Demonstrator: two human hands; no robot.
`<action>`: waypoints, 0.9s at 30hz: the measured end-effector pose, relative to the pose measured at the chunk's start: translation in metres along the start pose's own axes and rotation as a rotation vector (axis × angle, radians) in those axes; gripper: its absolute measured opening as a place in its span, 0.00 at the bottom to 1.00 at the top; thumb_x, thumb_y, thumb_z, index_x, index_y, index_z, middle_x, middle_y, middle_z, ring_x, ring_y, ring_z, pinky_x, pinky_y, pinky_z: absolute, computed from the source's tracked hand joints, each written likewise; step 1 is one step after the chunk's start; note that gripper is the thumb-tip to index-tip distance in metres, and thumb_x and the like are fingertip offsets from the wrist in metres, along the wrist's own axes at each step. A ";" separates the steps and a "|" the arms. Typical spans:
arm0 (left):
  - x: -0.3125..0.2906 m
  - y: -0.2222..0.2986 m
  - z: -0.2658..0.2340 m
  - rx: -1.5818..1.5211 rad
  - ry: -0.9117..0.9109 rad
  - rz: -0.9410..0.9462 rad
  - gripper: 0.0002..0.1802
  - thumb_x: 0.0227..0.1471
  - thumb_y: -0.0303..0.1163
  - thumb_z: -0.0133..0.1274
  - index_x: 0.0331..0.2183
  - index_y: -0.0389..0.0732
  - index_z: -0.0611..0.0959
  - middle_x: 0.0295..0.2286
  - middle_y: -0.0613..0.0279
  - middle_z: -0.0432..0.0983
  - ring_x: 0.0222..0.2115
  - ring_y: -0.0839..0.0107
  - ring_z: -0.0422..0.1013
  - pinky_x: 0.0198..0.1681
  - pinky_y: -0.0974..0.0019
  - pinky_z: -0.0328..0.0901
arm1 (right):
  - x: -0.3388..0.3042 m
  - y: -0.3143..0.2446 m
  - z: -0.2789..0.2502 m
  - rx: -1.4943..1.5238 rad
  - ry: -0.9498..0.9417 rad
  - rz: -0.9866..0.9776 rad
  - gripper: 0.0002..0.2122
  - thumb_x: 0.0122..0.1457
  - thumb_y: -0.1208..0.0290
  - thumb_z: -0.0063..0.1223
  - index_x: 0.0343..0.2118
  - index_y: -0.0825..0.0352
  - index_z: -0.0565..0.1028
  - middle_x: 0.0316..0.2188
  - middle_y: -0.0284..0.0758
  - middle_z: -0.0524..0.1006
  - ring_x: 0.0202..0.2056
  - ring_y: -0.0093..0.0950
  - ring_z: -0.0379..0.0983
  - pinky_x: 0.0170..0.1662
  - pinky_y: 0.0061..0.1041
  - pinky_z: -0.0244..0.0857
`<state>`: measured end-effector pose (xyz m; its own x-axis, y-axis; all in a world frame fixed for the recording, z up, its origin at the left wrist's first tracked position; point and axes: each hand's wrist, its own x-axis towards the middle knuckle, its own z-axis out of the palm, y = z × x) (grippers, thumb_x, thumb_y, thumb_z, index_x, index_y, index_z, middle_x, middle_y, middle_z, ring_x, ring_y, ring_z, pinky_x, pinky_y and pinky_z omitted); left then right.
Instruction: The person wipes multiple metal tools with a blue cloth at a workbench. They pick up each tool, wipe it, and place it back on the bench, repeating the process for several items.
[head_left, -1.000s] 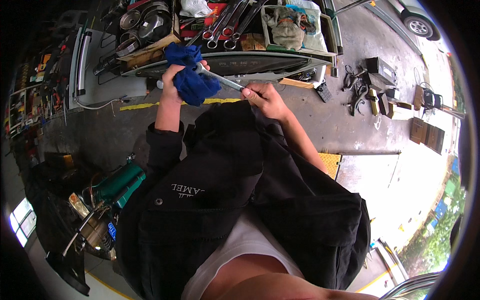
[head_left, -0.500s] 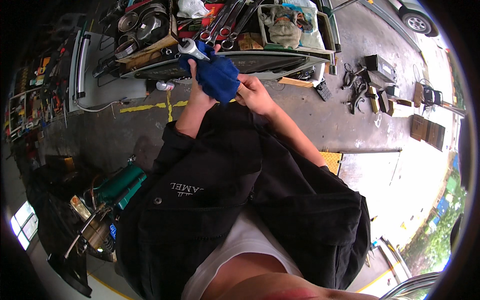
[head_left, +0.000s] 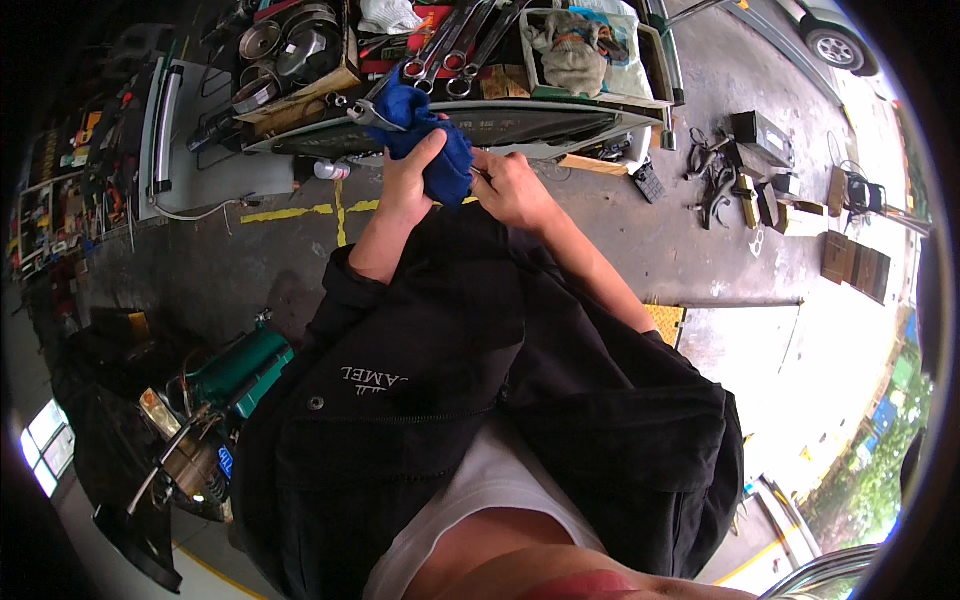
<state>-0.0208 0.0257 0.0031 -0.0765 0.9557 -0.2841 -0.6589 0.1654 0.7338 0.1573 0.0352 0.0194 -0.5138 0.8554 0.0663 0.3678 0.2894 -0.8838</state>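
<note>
A blue cloth [head_left: 447, 172] is bunched around a steel wrench, whose open-ended jaw [head_left: 366, 115] sticks out of the cloth at its far left. Most of the wrench's shaft is hidden under the fabric. My left hand [head_left: 408, 182] grips the wrapped wrench from the left, thumb lying over the cloth. Closed at the right side of the bundle, my right hand [head_left: 515, 190] pinches the cloth's edge; whether its fingers also touch the wrench's other end cannot be seen. Both hands are just in front of the tool cart's near edge [head_left: 560, 120].
On the cart lie several large ring spanners [head_left: 455, 60], a cardboard box of round metal parts [head_left: 345, 78] and a tray with worn gloves [head_left: 570, 55]. A white bottle [head_left: 330, 171] stands below. A green machine [head_left: 240, 370] is at left; boxes [head_left: 765, 135] and metal parts sit on the right floor.
My left thumb has come over the cloth, and the hand has turned. The wrench's jaw has shifted slightly left and nearer, with more of the cloth bunched behind it. The right hand stays nearly in place.
</note>
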 end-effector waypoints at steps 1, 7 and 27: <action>0.000 0.001 0.003 0.000 0.021 0.026 0.20 0.51 0.27 0.64 0.46 0.41 0.78 0.38 0.65 0.78 0.37 0.73 0.75 0.43 0.63 0.72 | 0.001 -0.002 0.000 -0.029 -0.030 0.016 0.11 0.59 0.73 0.52 0.43 0.71 0.77 0.27 0.51 0.78 0.32 0.50 0.77 0.36 0.39 0.71; 0.002 0.014 0.005 -0.075 0.093 -0.007 0.19 0.52 0.33 0.59 0.47 0.47 0.77 0.41 0.65 0.76 0.40 0.71 0.73 0.45 0.63 0.70 | 0.002 0.000 0.007 0.047 0.044 -0.101 0.10 0.65 0.67 0.52 0.39 0.69 0.77 0.27 0.49 0.77 0.31 0.51 0.76 0.34 0.40 0.70; -0.001 -0.005 -0.012 -0.186 -0.048 -0.150 0.22 0.53 0.32 0.59 0.50 0.44 0.75 0.40 0.59 0.76 0.38 0.65 0.75 0.38 0.60 0.73 | -0.009 -0.010 0.009 0.319 -0.121 0.174 0.10 0.67 0.71 0.48 0.31 0.73 0.75 0.22 0.37 0.80 0.22 0.25 0.77 0.29 0.25 0.71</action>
<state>-0.0263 0.0213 -0.0079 0.0654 0.9348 -0.3490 -0.7869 0.2634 0.5580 0.1508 0.0211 0.0230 -0.5596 0.8177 -0.1354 0.2077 -0.0199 -0.9780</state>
